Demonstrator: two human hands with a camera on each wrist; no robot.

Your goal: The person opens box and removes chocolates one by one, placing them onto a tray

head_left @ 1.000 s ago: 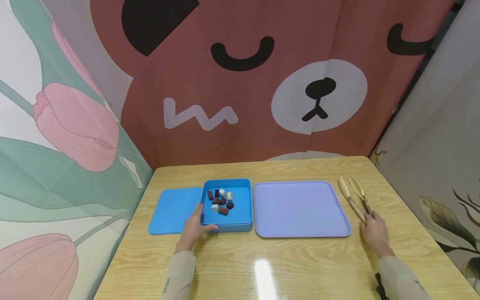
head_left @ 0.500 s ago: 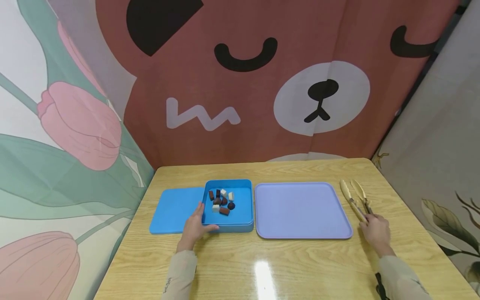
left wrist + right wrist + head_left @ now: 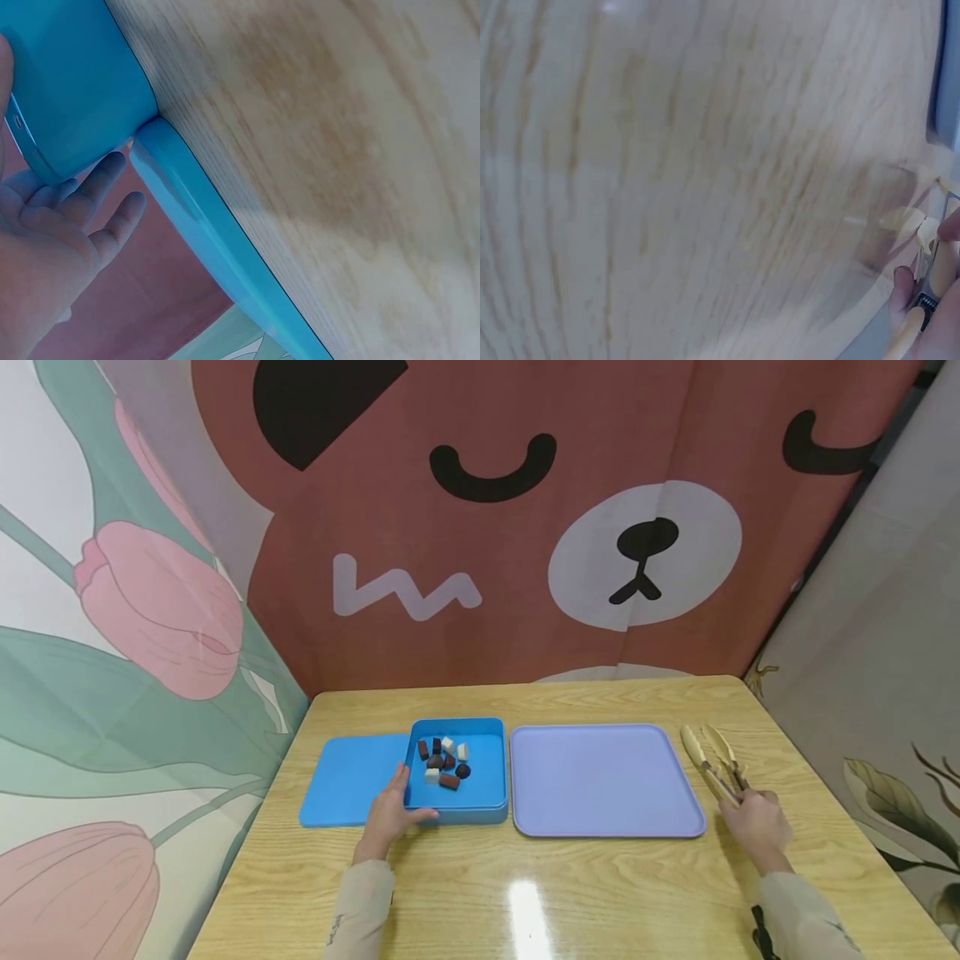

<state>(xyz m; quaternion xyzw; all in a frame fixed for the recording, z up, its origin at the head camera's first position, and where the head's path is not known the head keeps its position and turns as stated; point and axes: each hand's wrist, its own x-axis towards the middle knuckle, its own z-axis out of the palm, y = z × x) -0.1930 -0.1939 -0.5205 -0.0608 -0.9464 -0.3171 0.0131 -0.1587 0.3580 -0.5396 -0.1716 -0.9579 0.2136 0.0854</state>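
Note:
My left hand [image 3: 386,822] rests at the near left corner of a blue box [image 3: 465,817], thumb along its front wall and fingers straight against its left side. In the left wrist view, several fingertips [image 3: 133,206] hang apart from the box. Brown, dark and white chocolates [image 3: 449,782] lie inside it, mostly toward the left. At the table's right side, my right hand [image 3: 757,827] grips kitchen tongs [image 3: 693,747] with pale gold tips by their handles. The tongs' arms stand spread, pointing away from me. Only part of the right hand shows in the right wrist view.
A flat blue lid [image 3: 348,785] lies left of the box, right up against it. Between the box and the tongs sits a shallow lilac tray [image 3: 607,781]. A printed bear curtain [image 3: 480,635] hangs behind the wooden table [image 3: 622,893].
My right hand has shifted slightly with the tongs, and their tips stand a little nearer to me. The left hand keeps its place at the box.

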